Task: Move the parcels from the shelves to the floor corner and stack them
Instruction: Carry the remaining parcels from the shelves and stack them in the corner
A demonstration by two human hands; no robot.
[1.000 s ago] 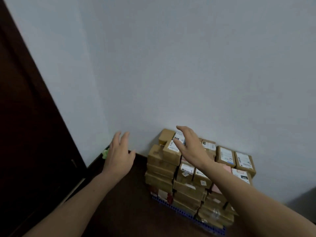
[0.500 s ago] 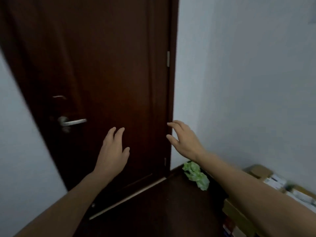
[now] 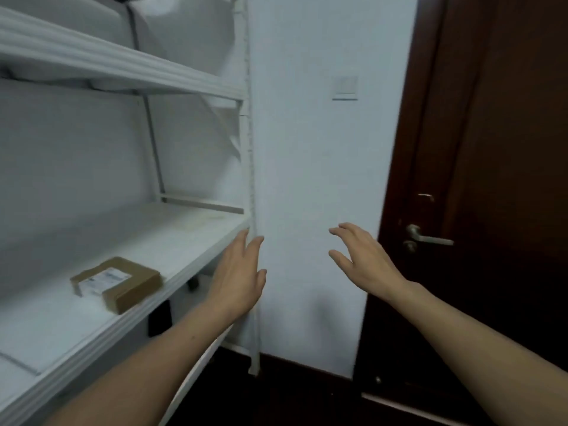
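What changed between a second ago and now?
The view swung left, from the parcel stack past the door to the white shelf, where one brown parcel lies. Nothing was gripped; the left hand and right hand stayed open and empty.

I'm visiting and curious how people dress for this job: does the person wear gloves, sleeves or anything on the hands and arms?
Nothing worn shows. The left hand and right hand are bare, without gloves or visible rings. The left forearm and right forearm are uncovered down to the picture's edge: no sleeve, watch or wristband in view. The picture is blurred, so something tiny could be missed.
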